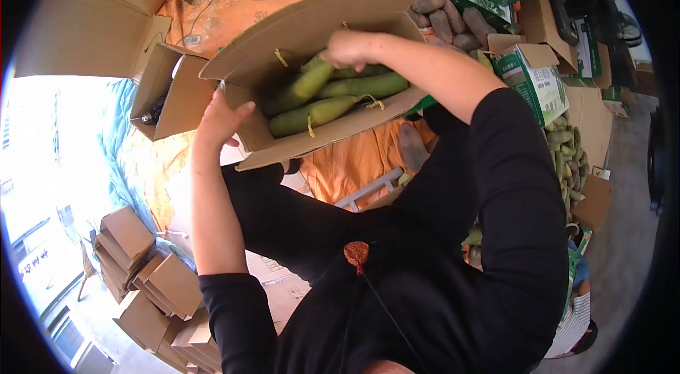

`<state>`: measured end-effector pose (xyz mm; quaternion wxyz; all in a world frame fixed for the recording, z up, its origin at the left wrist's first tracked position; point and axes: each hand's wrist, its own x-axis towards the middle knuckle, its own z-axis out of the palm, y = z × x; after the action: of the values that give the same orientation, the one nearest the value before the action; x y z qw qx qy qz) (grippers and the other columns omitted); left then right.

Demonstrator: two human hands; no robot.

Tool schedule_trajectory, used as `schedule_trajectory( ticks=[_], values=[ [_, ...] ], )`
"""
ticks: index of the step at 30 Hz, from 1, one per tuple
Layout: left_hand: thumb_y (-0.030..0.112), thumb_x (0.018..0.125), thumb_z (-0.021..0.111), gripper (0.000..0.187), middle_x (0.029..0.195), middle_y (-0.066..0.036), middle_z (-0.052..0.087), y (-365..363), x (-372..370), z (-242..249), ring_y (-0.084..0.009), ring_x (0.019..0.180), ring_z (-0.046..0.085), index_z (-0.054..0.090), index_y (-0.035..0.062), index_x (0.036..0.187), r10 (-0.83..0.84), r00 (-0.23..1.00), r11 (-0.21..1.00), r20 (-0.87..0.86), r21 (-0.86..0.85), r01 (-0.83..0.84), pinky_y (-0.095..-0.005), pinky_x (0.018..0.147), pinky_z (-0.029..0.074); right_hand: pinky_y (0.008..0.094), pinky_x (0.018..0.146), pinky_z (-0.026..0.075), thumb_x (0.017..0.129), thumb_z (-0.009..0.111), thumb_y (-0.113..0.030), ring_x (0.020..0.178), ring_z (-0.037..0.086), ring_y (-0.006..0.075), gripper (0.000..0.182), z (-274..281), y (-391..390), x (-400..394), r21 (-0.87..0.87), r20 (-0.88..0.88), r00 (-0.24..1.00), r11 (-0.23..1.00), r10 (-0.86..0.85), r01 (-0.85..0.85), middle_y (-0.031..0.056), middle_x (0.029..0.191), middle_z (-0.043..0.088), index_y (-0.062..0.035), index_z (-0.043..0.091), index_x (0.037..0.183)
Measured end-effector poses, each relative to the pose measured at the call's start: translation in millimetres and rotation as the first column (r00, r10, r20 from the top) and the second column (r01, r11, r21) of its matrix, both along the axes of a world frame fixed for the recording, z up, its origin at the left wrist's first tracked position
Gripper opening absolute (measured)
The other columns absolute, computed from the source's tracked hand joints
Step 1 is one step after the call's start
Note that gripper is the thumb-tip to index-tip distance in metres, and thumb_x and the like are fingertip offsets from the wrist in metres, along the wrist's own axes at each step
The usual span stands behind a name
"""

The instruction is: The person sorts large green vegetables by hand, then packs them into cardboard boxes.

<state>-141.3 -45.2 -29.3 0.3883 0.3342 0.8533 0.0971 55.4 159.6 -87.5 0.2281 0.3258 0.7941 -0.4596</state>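
Observation:
A long cardboard box [283, 149] stands open in front of me, with several long green radishes [319, 113] lying inside. My right hand [351, 49] reaches into it, fingers curled at the upper end of a slanted green radish [310, 83]; its fingertips are partly hidden. At the box's left end, my left hand [224, 117] grips the cardboard wall, the thumb over the inner side. Yellow cord handles [310, 126] poke through the long walls of the box.
Reddish-brown root vegetables [453, 20] lie beyond the box. Green-and-white cartons [538, 80] stand to the right, near a heap of green radishes [567, 154]. A smaller open box [177, 101] is at the left. Folded brown cartons [152, 285] stack at lower left. Another person's striped sleeve [570, 328] shows at lower right.

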Motion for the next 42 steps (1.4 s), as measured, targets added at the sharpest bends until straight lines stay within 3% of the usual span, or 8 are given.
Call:
schedule_trajectory(
  ticks=[8, 9, 14, 19, 24, 29, 34, 42],
  values=[
    [0.03, 0.081, 0.063, 0.08, 0.112, -0.023, 0.056, 0.2, 6.6, 9.7, -0.0284, 0.096, 0.061, 0.019, -0.0031, 0.139, 0.016, 1.0, 1.0, 0.023, -0.009, -0.015, -0.032, 0.049, 0.058, 0.023, 0.049, 0.037, 0.084, 0.059, -0.032, 0.056, 0.043, 0.0054, 0.033, 174.0, -13.4, 54.7, -0.043, -0.67, 0.687, 0.938, -0.283, 0.345, -0.0046, 0.064, 0.045, -0.0087, 0.05, 0.063],
    [0.03, 0.081, 0.063, 0.08, 0.112, -0.023, 0.056, 0.3, 5.6, 8.0, -0.0284, 0.096, 0.061, 0.019, -0.0031, 0.139, 0.017, 1.0, 1.0, 0.023, -0.007, -0.016, -0.032, 0.049, 0.058, 0.024, 0.046, 0.043, 0.078, 0.06, -0.007, 0.049, 0.048, 0.0122, 0.009, 215.1, -2.4, 74.1, -0.022, -0.593, 0.716, 0.896, -0.368, 0.443, 0.002, 0.06, 0.05, -0.0056, 0.055, 0.07],
    [0.031, 0.081, 0.063, 0.082, 0.106, -0.019, 0.059, -2.3, 4.7, 5.0, -0.0274, 0.093, 0.062, 0.018, -0.0033, 0.14, 0.03, 0.999, 1.0, 0.011, 0.008, -0.03, -0.0328, 0.05, 0.058, 0.0235, 0.045, 0.038, 0.09, 0.054, -0.026, 0.039, 0.034, 0.0051, 0.037, 271.6, 1.8, 175.0, -0.168, -0.942, 0.049, 0.594, -0.332, 0.786, -0.0063, 0.048, 0.034, -0.0135, 0.042, 0.057],
    [0.031, 0.081, 0.062, 0.083, 0.105, -0.018, 0.06, -1.6, 2.4, 2.9, -0.0262, 0.094, 0.062, 0.015, -0.0028, 0.14, 0.051, 0.998, 0.998, 0.047, -0.022, -0.05, -0.0337, 0.051, 0.057, 0.0271, 0.057, 0.044, 0.09, 0.048, -0.026, 0.048, 0.045, 0.0102, 0.032, 261.6, 4.3, 238.1, 0.323, -0.808, 0.425, 0.296, -0.409, 0.899, -0.001, 0.057, 0.047, -0.0097, 0.048, 0.062],
    [0.03, 0.083, 0.062, 0.082, 0.106, -0.017, 0.06, -3.7, 5.5, 1.9, -0.0248, 0.098, 0.06, 0.014, -0.0015, 0.141, 0.081, 0.995, 0.997, 0.059, -0.004, -0.081, -0.0358, 0.055, 0.058, 0.0284, 0.05, 0.042, 0.086, 0.051, -0.037, 0.049, 0.051, 0.0167, 0.04, 117.3, 58.3, 309.6, 0.508, -0.607, 0.585, 0.303, -0.539, 0.806, 0.0074, 0.06, 0.054, -0.0025, 0.057, 0.067],
    [0.034, 0.083, 0.062, 0.082, 0.103, -0.016, 0.06, -4.1, 0.2, -3.4, -0.0259, 0.099, 0.058, 0.015, 0.0001, 0.141, 0.085, 0.994, 0.996, 0.062, -0.024, -0.084, -0.0387, 0.057, 0.057, 0.0424, 0.044, 0.048, 0.085, 0.05, -0.024, 0.064, 0.066, 0.0269, 0.026, 40.8, 27.9, 343.2, 0.462, 0.258, 0.615, 0.655, -0.745, 0.599, 0.0123, 0.088, 0.065, -0.0013, 0.061, 0.092],
    [0.038, 0.082, 0.062, 0.083, 0.101, -0.013, 0.06, 0.4, -4.6, -6.2, -0.03, 0.104, 0.055, 0.016, 0.0023, 0.141, 0.075, 0.995, 0.995, 0.068, -0.077, -0.07, -0.0429, 0.063, 0.057, 0.0361, 0.057, 0.047, 0.084, 0.056, -0.029, 0.075, 0.064, 0.0187, 0.027, 39.4, 32.5, 315.2, 0.174, -0.161, 0.588, 0.564, -0.793, 0.807, 0.005, 0.096, 0.063, -0.0127, 0.062, 0.104],
    [0.04, 0.081, 0.064, 0.084, 0.107, -0.015, 0.058, 1.3, -9.4, -13.7, -0.0348, 0.117, 0.046, 0.017, 0.0053, 0.142, 0.157, 0.979, 0.98, 0.127, -0.141, -0.138, -0.0504, 0.071, 0.054, 0.0358, 0.07, 0.046, 0.083, 0.059, -0.029, 0.09, 0.056, 0.0171, 0.036, 46.5, 39.6, 172.7, -0.075, -0.121, 0.743, 0.753, -0.658, 0.654, 0.0036, 0.108, 0.059, -0.012, 0.057, 0.115]
  ],
)
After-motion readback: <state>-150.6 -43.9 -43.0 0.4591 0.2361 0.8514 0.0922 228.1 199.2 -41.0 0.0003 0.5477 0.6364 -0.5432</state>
